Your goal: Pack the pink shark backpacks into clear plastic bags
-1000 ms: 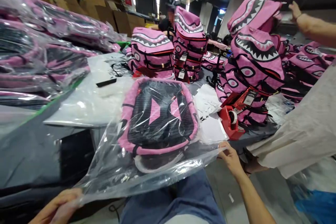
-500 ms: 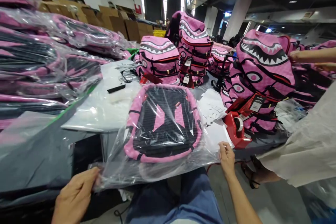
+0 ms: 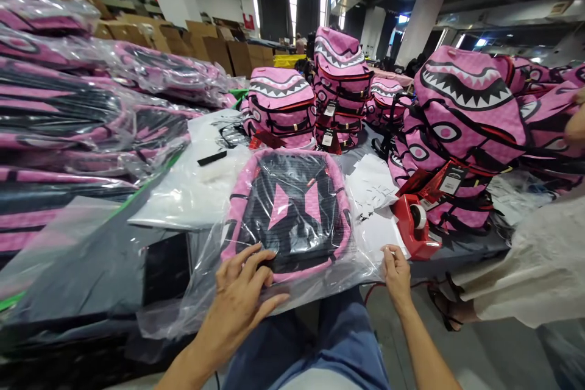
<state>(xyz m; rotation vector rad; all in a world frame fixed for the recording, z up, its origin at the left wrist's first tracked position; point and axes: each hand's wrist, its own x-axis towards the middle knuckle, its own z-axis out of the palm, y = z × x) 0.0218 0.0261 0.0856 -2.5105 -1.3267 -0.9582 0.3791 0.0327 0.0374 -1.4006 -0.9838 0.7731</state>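
Note:
A pink and black backpack [image 3: 297, 210] lies inside a clear plastic bag [image 3: 192, 298] on the table in front of me, its black padded side up. My left hand [image 3: 244, 283] rests on the bag over the backpack's lower left edge, fingers spread and bent a little. At the bag's near right corner, my right hand [image 3: 395, 271] pinches the plastic between thumb and fingers. The bag's loose lower edge hangs toward my lap, and its left corner lies free.
A red tape dispenser [image 3: 417, 228] stands right of white paper slips [image 3: 372, 186]. Stacked pink backpacks [image 3: 470, 109] rise behind. Bagged backpacks [image 3: 55, 103] fill the left. Flat clear bags [image 3: 183, 189] and a black flat object [image 3: 167, 268] lie nearer. Another person's pale skirt [image 3: 525, 268] shows at right.
My left hand has let go of the bag's left corner and moved right onto the backpack. My right hand keeps its pinch. At right, the other person's arms have drawn back.

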